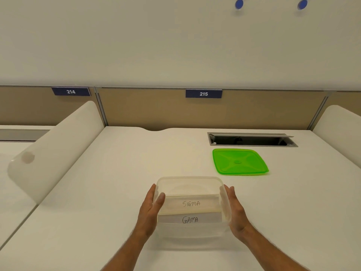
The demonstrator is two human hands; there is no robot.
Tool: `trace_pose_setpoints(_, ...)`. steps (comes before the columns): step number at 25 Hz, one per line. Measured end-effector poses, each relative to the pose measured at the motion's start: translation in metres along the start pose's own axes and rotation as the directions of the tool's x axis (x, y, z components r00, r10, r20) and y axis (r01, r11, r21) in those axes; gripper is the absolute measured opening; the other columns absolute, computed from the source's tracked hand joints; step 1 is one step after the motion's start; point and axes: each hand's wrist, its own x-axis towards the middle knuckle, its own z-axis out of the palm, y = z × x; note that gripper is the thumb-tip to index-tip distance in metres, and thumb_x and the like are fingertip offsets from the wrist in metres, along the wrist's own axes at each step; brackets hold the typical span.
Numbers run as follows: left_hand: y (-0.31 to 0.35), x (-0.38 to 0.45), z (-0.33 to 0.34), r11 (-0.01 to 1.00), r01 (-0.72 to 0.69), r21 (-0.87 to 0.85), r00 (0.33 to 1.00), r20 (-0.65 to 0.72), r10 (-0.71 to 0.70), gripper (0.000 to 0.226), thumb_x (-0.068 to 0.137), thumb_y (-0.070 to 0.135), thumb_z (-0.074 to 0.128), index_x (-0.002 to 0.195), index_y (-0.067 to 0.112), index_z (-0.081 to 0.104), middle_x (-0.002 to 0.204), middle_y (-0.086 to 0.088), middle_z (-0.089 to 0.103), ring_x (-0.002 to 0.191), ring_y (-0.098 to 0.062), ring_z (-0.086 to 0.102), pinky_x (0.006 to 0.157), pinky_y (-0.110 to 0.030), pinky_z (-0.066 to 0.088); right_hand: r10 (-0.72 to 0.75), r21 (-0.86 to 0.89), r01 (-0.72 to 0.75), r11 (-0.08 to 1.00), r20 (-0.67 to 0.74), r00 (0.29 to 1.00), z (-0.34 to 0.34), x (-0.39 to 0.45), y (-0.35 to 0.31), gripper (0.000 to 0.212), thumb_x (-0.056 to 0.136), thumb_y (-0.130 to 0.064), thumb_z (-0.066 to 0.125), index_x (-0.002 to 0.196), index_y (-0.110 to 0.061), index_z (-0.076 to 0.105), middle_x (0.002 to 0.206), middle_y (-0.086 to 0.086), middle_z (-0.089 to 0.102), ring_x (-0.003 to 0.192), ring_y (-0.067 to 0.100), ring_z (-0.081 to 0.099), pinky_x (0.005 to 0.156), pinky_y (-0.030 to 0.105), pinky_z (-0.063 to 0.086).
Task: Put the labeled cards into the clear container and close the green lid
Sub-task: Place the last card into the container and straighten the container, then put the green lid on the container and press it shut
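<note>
The clear container (190,181) stands on the white desk in front of me. My left hand (149,207) grips its left wall, thumb over the rim. My right hand (237,209) holds the right wall the same way. Two white cards show within the container's outline: one labeled SIGMA (191,203) and, nearer to me, one labeled GAMA (190,219). Whether they lie flat on its bottom I cannot tell. The green lid (240,162) lies flat on the desk, apart from the container, farther back and to the right.
An open cable hatch (252,139) is cut into the desk just behind the lid. White rounded dividers stand at the left (58,149) and right (340,130). A tan back panel carries the number plates 214 and 215 (203,94).
</note>
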Motion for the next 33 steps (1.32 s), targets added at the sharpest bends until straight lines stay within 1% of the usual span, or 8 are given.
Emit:
trace_pose_setpoints(3,0.010,0.003,-0.011,0.936,-0.105,0.335,0.994,0.035,0.099,0.112,0.067,0.089,0.049,0.157,0.028,0.019,0.159,0.018,0.021,0.146,-0.002,0.021,0.122,-0.035,0.021,-0.048,-0.162,0.047,0.986,0.000,0.999,-0.004,-0.001,-0.004,0.080,0.082,-0.072,0.042,0.148,-0.027,0.033,0.149,-0.017,0.036,0.132,0.000,0.034,0.111,0.028,0.023)
trace_pose_setpoints(6,0.030,0.012,-0.010,0.728,-0.265,0.632,0.964,0.165,0.207,0.106,0.075,0.088,0.036,0.158,0.029,0.007,0.159,0.023,0.004,0.147,0.004,0.004,0.124,-0.031,0.010,-0.088,-0.407,0.081,0.910,0.003,0.996,-0.011,0.003,-0.014,0.089,0.081,-0.077,0.037,0.152,-0.025,0.023,0.153,-0.012,0.029,0.136,0.002,0.029,0.111,0.027,0.023)
trace_pose_setpoints(9,0.048,0.030,0.012,0.521,-0.341,0.782,0.937,0.240,0.253,0.102,0.081,0.084,0.029,0.158,0.023,0.004,0.164,0.011,-0.002,0.150,-0.003,-0.004,0.124,-0.032,0.000,-0.234,-0.704,0.209,0.678,0.063,0.970,-0.027,0.018,-0.027,0.110,0.067,-0.092,0.026,0.153,-0.024,0.018,0.159,-0.009,0.019,0.146,0.005,0.014,0.122,0.035,0.012)
trace_pose_setpoints(13,0.066,0.055,0.056,0.365,-0.397,0.842,0.916,0.341,0.210,0.098,0.085,0.080,0.025,0.158,0.019,0.001,0.166,0.002,-0.004,0.152,-0.012,-0.005,0.125,-0.038,0.001,-0.288,-0.918,0.239,0.318,0.146,0.946,-0.059,0.044,-0.050,0.103,0.075,-0.085,0.015,0.155,-0.020,0.008,0.163,-0.005,0.003,0.148,0.007,-0.003,0.121,0.030,0.000)
trace_pose_setpoints(17,0.077,0.083,0.104,0.328,-0.438,0.837,0.899,0.401,0.175,0.097,0.088,0.078,0.026,0.158,0.017,0.001,0.167,-0.001,-0.001,0.153,-0.016,-0.003,0.125,-0.041,0.004,-0.285,-0.978,0.169,0.120,0.129,0.950,-0.098,0.066,-0.066,0.116,0.066,-0.092,0.000,0.155,-0.017,0.005,0.163,-0.001,0.001,0.149,0.012,-0.005,0.122,0.034,-0.002)
trace_pose_setpoints(25,0.081,0.137,0.184,0.314,-0.443,0.840,0.894,0.440,0.085,0.099,0.088,0.077,0.031,0.158,0.013,-0.001,0.167,-0.005,0.000,0.153,-0.022,0.000,0.124,-0.044,0.006,-0.254,-0.999,0.039,0.037,0.028,0.967,-0.166,0.096,-0.081,0.121,0.063,-0.092,-0.009,0.154,-0.013,0.002,0.163,0.004,-0.003,0.150,0.015,-0.007,0.122,0.037,-0.004)
trace_pose_setpoints(30,0.075,0.167,0.217,0.337,-0.377,0.863,0.918,0.396,0.014,0.104,0.087,0.075,0.039,0.157,0.009,0.000,0.166,-0.009,0.003,0.152,-0.026,0.006,0.124,-0.046,0.010,-0.234,-1.000,-0.004,0.024,-0.010,0.972,-0.202,0.121,-0.085,0.107,0.075,-0.084,0.004,0.154,-0.013,0.002,0.163,0.008,-0.003,0.150,0.018,-0.006,0.122,0.039,-0.002)
trace_pose_setpoints(33,0.068,0.186,0.233,0.427,-0.267,0.864,0.940,0.332,-0.083,0.109,0.083,0.076,0.048,0.156,0.006,0.006,0.163,-0.014,0.015,0.149,-0.030,0.019,0.120,-0.048,0.022,-0.170,-0.989,-0.048,0.143,-0.072,0.983,-0.211,0.135,-0.083,0.093,0.085,-0.072,0.024,0.154,-0.013,0.005,0.163,0.009,-0.001,0.150,0.020,-0.002,0.122,0.039,0.001)
